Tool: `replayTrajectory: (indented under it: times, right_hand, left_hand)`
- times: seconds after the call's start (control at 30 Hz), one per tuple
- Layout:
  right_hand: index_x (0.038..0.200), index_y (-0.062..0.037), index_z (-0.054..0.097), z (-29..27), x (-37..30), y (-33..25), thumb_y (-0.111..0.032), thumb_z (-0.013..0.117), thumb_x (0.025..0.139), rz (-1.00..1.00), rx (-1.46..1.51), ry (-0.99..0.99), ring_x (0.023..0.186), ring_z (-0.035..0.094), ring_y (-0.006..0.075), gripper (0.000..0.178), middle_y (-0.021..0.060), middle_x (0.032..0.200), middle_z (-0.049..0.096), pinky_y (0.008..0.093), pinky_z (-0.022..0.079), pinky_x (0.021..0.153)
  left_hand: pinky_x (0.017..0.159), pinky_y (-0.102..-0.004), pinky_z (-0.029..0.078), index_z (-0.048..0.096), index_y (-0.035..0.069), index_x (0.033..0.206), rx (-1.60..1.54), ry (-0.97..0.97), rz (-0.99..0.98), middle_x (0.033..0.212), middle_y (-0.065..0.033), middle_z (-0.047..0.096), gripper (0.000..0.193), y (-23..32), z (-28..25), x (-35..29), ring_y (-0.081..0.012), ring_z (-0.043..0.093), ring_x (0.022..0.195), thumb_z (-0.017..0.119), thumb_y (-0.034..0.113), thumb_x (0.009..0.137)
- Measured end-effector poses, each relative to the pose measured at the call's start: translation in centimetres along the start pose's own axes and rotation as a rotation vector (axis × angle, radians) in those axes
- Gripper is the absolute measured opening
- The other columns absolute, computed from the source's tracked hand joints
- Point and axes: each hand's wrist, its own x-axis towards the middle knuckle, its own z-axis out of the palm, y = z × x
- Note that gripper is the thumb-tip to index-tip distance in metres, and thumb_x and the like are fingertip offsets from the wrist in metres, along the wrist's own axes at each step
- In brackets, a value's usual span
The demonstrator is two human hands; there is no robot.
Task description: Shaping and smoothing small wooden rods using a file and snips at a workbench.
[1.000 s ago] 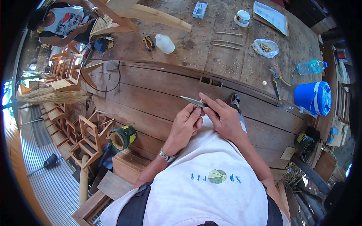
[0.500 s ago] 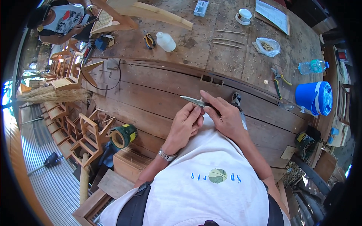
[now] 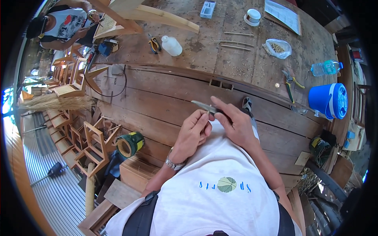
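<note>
In front of my chest, my right hand (image 3: 239,126) is closed round a knife, its index finger stretched along the tool. The grey knife blade (image 3: 201,105) points to the left, above my other hand. Close under the blade, my left hand (image 3: 190,135) pinches a small, thin, pale wooden stick (image 3: 209,111) between thumb and fingers; most of it is hidden. The two hands meet at the fingertips. On the workbench (image 3: 189,63) ahead lie several thin wooden strips (image 3: 235,41) and a clear plastic bag (image 3: 277,48) of short wooden pegs.
The bench also bears pliers (image 3: 154,44), a white bottle (image 3: 172,46), a white jar (image 3: 252,17), pruning shears (image 3: 291,84) and a water bottle (image 3: 326,69). A blue bucket (image 3: 327,101) stands right. Chair frames (image 3: 92,147) crowd the left, where another person (image 3: 65,23) handles a chair.
The knife blade has shifted slightly to the right over the stick, and my right hand has come a little lower. My left hand keeps its pinch.
</note>
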Motion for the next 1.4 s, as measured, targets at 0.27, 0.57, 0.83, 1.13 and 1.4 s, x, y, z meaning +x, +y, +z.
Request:
replayTrajectory:
  times: [0.27,0.57,0.83,1.13,1.4]
  right_hand:
    - [0.138,-0.0191,0.064,0.3,0.5,0.1,-0.016,0.067,0.096,-0.006,-0.127,-0.019,0.071,0.063,0.0250,0.042,0.0092,0.087,0.065,0.0345,0.051,0.064]
    - [0.136,-0.0134,0.065,-0.5,0.9,0.5,-0.015,0.065,0.099,0.114,0.024,0.091,0.073,0.061,0.0219,0.037,0.0125,0.090,0.066,0.0319,0.050,0.068]
    - [0.141,-0.0185,0.061,0.0,0.1,-0.1,-0.016,0.069,0.095,-0.044,-0.050,-0.018,0.070,0.063,0.0244,0.047,0.0083,0.088,0.066,0.0347,0.052,0.065]
    - [0.136,-0.0162,0.066,-0.5,0.9,2.2,-0.014,0.068,0.096,0.042,-0.168,0.117,0.068,0.060,0.0200,0.040,0.0081,0.083,0.063,0.0336,0.049,0.063]
    - [0.142,-0.0184,0.061,-0.3,0.1,-0.1,-0.016,0.068,0.096,-0.017,-0.033,0.017,0.076,0.065,0.0246,0.046,0.0105,0.093,0.068,0.0339,0.053,0.070]
  left_hand:
    - [0.045,-0.0193,0.022,0.058,0.006,0.100,0.112,0.033,0.037,0.068,0.0064,0.044,0.024,-0.4,-0.2,0.7,-0.0005,0.030,0.053,0.046,0.024,0.111]
    - [0.046,-0.0172,0.022,0.059,0.007,0.101,-0.034,-0.003,-0.036,0.072,0.0068,0.046,0.024,-0.3,-0.4,-0.2,0.0005,0.028,0.053,0.049,0.026,0.110]
    - [0.043,-0.0180,0.023,0.059,0.005,0.102,-0.013,-0.034,-0.039,0.070,0.0058,0.047,0.025,-0.5,-0.4,0.2,0.0003,0.028,0.050,0.049,0.026,0.110]
    - [0.043,-0.0185,0.022,0.059,0.007,0.098,0.245,-0.010,0.041,0.067,0.0062,0.045,0.024,-0.7,-0.2,-0.4,0.0005,0.029,0.050,0.048,0.025,0.110]
    - [0.043,-0.0177,0.023,0.056,0.006,0.107,-0.030,-0.012,-0.017,0.070,0.0046,0.049,0.023,-0.5,-0.2,-0.1,0.0003,0.028,0.048,0.046,0.026,0.111]
